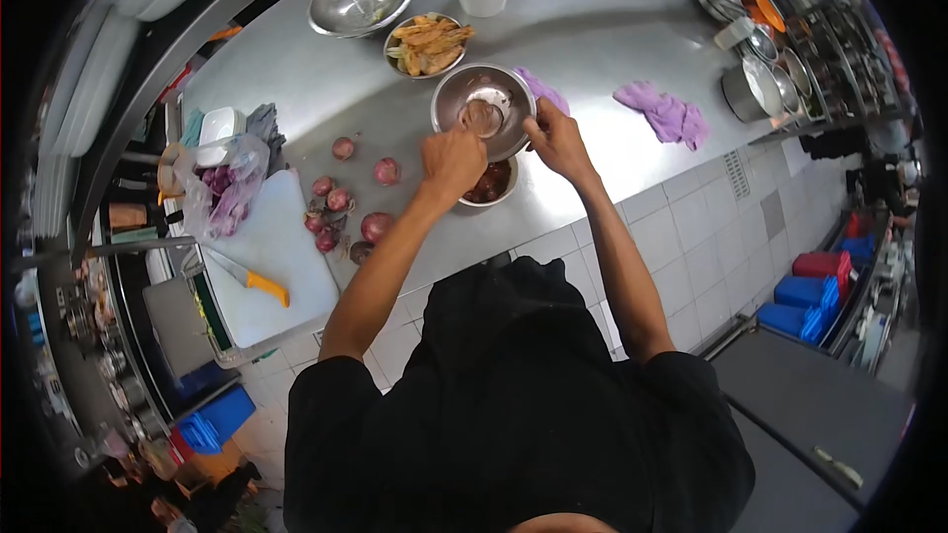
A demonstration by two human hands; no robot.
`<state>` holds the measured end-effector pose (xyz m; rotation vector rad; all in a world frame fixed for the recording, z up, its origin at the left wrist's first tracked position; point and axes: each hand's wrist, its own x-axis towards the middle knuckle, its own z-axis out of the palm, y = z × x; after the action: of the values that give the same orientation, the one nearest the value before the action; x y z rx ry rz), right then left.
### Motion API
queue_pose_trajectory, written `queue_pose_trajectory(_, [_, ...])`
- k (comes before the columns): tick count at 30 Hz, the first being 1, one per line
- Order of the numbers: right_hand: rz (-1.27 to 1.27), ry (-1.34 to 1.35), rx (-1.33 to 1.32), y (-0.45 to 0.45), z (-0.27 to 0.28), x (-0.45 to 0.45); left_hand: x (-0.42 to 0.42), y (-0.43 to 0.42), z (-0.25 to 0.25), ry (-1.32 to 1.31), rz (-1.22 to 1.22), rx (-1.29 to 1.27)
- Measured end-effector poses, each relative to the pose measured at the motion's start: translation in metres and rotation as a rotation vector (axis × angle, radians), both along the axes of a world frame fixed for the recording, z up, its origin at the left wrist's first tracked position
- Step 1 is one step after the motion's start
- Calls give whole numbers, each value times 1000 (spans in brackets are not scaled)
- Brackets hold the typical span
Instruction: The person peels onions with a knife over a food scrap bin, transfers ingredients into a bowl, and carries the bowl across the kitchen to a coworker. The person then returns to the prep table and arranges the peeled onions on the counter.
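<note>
A steel bowl (511, 89) is tilted above a smaller bowl (492, 184) of dark reddish-brown contents at the table's front edge. My right hand (558, 143) grips the steel bowl by its right rim. Closed round a spoon or ladle (482, 118), my left hand (454, 164) is at the bowl's left side, with the spoon's round head inside the bowl. The spoon's handle is hidden by the fingers. Just behind stands a bowl of long golden-brown pieces (429, 45).
Red onions (386, 171) lie left of my left forearm. Further left are a white cutting board (281, 266) with an orange-handled knife (267, 288) and a plastic bag (225, 188). Purple cloths (664, 114) lie to the right. An empty-looking steel bowl (359, 0) stands behind.
</note>
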<state>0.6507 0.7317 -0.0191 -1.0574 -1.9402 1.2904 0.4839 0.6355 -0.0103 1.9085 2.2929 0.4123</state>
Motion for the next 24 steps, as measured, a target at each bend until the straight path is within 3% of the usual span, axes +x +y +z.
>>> queue_pose_trajectory(9, [-35,-144,182,-6,3,12,18,-30,0,-82,-63,23])
queue_pose_trajectory(18, [-28,-176,335,-4,6,7,4,-66,-13,-119,-25,-156])
queue_pose_trajectory(24, [-36,-184,259,-4,14,10,-27,-32,22,-162,70,58])
